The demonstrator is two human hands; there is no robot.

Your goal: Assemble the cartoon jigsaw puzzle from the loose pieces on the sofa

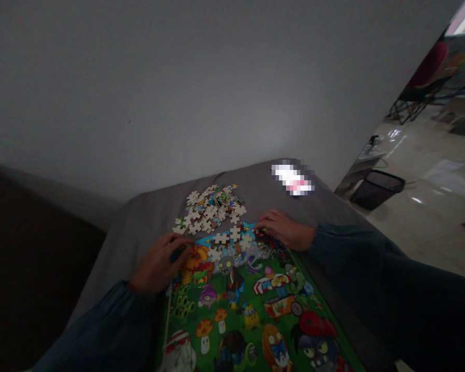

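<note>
Green jigsaw lies half done at six o'clock, one pile of pieces at twelve. Right hand rests open on its edge; left hand curls, grasp cannot be told.
</note>
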